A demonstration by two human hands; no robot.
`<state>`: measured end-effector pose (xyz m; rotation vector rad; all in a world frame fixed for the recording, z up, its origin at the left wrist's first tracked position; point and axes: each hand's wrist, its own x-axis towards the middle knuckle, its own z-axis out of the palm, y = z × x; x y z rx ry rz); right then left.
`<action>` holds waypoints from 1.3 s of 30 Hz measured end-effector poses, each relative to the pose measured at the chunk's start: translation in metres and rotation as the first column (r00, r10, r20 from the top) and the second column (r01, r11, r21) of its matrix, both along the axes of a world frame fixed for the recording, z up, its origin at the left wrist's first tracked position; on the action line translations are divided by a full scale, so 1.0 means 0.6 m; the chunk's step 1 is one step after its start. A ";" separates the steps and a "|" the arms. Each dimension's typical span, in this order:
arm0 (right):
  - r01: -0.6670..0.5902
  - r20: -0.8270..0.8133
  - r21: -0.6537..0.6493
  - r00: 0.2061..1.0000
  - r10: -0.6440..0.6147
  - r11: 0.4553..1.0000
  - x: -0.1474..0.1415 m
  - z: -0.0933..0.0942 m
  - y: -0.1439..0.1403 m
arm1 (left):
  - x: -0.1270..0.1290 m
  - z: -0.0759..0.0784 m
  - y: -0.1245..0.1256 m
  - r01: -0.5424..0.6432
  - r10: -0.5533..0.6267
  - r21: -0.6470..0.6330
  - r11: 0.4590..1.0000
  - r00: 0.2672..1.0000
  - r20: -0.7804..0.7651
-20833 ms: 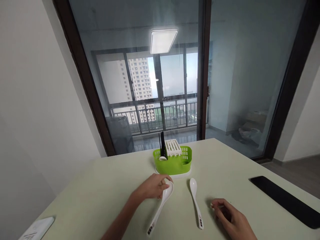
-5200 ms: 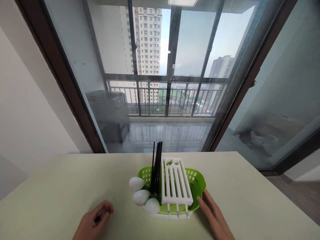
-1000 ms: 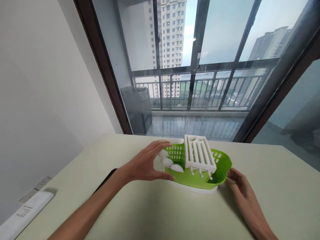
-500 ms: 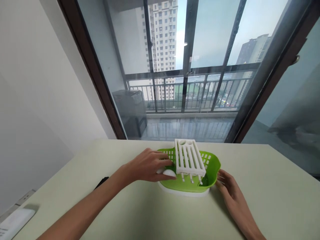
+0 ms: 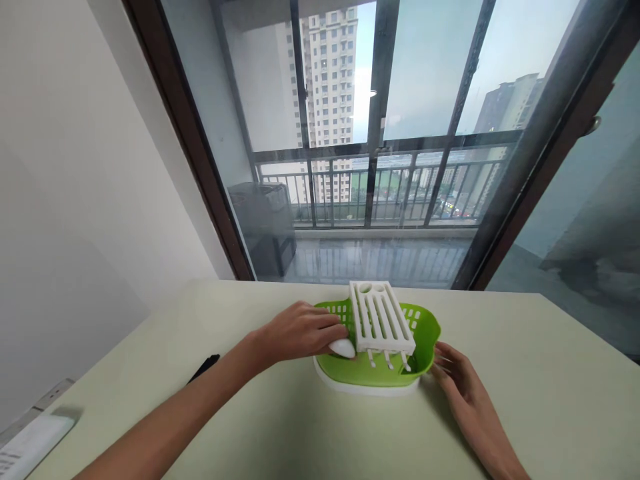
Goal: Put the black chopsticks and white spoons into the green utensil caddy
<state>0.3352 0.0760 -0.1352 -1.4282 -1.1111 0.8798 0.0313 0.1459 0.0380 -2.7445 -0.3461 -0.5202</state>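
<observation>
A green plastic basket (image 5: 373,375) with square holes sits on a white base tray (image 5: 350,387). Across its top lies a white slotted rack (image 5: 383,319) with small hooks on its front edge. My left hand (image 5: 313,331) is over the basket's left end, fingers closed around a smooth white rounded piece (image 5: 343,347); most of that piece is hidden by the hand. At the basket's right end rests my right hand (image 5: 457,380), fingers loosely stretched along the outer wall, with nothing visible in it. Its fingertips are partly behind the rim.
The pale table (image 5: 280,427) reaches to a glass sliding door with a balcony behind. A black object (image 5: 205,367) lies partly behind my left forearm. A white object (image 5: 35,443) stands at the table's left edge, by the wall.
My left hand has closed more around the white piece, whose tip has shifted slightly right. The slotted rack has slid a little toward the right front. My right hand stays by the basket.
</observation>
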 end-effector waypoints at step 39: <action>0.078 0.019 -0.043 0.997 -0.078 0.996 0.015 0.011 -0.006 | -0.247 -0.009 -0.106 -0.660 0.530 -0.751 -0.011 0.633 -0.564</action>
